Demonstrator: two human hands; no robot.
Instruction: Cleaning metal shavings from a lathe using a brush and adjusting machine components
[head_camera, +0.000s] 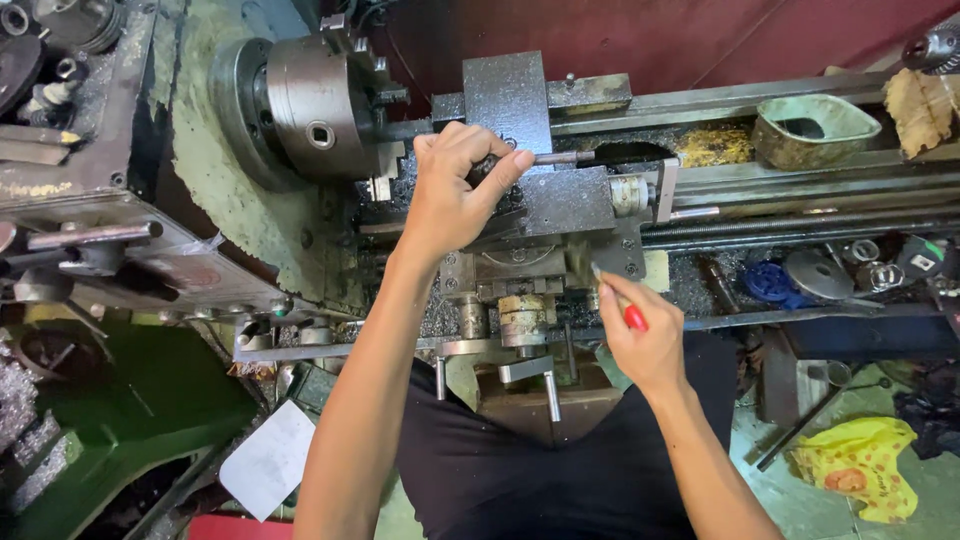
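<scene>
The left hand (455, 190) reaches forward with its arm stretched out, fingers curled round a dark handle (487, 166) on the lathe's tool post (545, 150). The right hand (640, 340) pinches a small red-handled brush (612, 290) over the grimy grey carriage (530, 270). The steel chuck (315, 105) sits left. A crumpled yellow bag (860, 465) lies on the floor at lower right, a white sheet (268, 460) at lower left.

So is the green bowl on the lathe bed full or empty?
Empty, as far as shown: the green bowl sits upright on the lathe bed, its dark inside bare.
</scene>
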